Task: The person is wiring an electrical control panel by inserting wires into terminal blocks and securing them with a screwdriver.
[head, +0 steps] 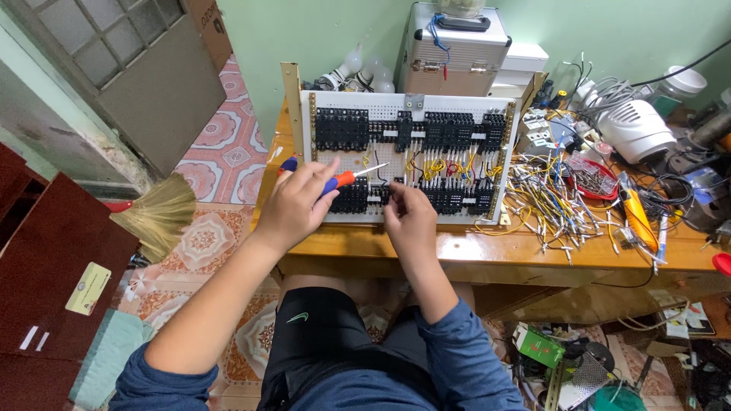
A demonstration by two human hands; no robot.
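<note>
From the head camera, looking straight down: a glossy wooden workbench (pixel 487 251) carried a white perforated wiring panel (pixel 396 164), flat and rectangular, studded with rows of blocky black relay sockets (pixel 343 128) along the top and another row lower down. Short yellow, red and black jumper wires (pixel 442 166) looped between the rows. The panel sat at the middle of the bench, directly in front of the person, with brass-coloured rails along its left and right edges.

The left hand (pixel 295 205) was curled tight around a screwdriver (pixel 346 179) with a smooth blue-and-orange plastic handle; its thin metal shaft angled up and to the right, tip over the centre of the board between the two socket rows. The left forearm ran in bare from the lower left, blue sleeve pushed up near the elbow.

The right hand (pixel 410 217) hovered over the lower socket row, fingers bent and pinched toward a socket; whether it actually gripped a wire I couldn't tell.

To the right lay a tangled heap of loose yellow and white wires (pixel 548 202), a red dish of small parts (pixel 598 181), and a ribbed aluminium case (pixel 454 53) stood behind the panel. A straw broom (pixel 160 213) lay on the patterned floor tiles at left.
</note>
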